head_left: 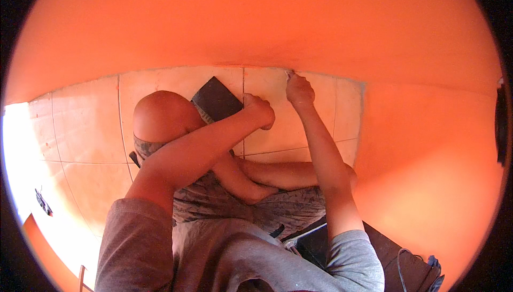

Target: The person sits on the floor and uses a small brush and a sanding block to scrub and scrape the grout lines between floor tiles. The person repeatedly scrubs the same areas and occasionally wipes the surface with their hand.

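My right hand reaches the seam where the orange wall meets the tiled floor. Its fingers are closed, and a small pale tip shows at them against the wall's foot; what it is I cannot make out. My left hand is curled closed above the floor, in front of my crossed legs. Whatever its fingers may hold is hidden. Just left of it lies a dark square flat thing with a greyish lower edge, partly behind my raised left knee.
The orange wall curves round to the right side. Behind my right arm is a dark piece with a cable and a bluish object. Bright light falls at the far left, where a small dark object lies on the floor.
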Tool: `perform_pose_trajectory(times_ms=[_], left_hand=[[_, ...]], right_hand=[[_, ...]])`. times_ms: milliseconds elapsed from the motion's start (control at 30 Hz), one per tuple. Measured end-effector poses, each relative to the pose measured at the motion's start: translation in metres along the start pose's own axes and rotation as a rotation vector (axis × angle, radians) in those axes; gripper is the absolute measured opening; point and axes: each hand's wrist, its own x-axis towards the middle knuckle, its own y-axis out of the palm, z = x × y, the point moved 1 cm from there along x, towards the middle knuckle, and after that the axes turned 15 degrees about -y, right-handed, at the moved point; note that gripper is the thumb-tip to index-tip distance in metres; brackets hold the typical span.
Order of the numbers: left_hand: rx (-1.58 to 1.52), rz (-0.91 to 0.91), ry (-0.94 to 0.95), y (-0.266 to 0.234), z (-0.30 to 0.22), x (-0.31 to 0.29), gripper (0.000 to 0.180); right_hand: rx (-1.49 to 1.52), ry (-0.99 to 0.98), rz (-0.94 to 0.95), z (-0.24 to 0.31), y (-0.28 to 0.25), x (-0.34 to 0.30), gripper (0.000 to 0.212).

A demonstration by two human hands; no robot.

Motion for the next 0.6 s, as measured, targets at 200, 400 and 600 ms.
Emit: perform_pose_trajectory(times_ms=[200,400,600], left_hand=[[-0.024,0.045,-0.041,-0.022,0.001,-0.016,0.045],[0.02,0.01,-0.091,0.004,-0.008,-0.003,0.048],[-0.031,0.042,-0.016,-0.011,-0.001,-0.013,0.046]], right_hand=[[-0.04,-0.15,-0.088,0.007,0.029,-0.021,0.039],[-0.05,-0.142,-0.055,0.012,0.031,-0.017,0.038],[-0.022,-0.118,-0.12,0.009,0.019,-0.008,0.026]])
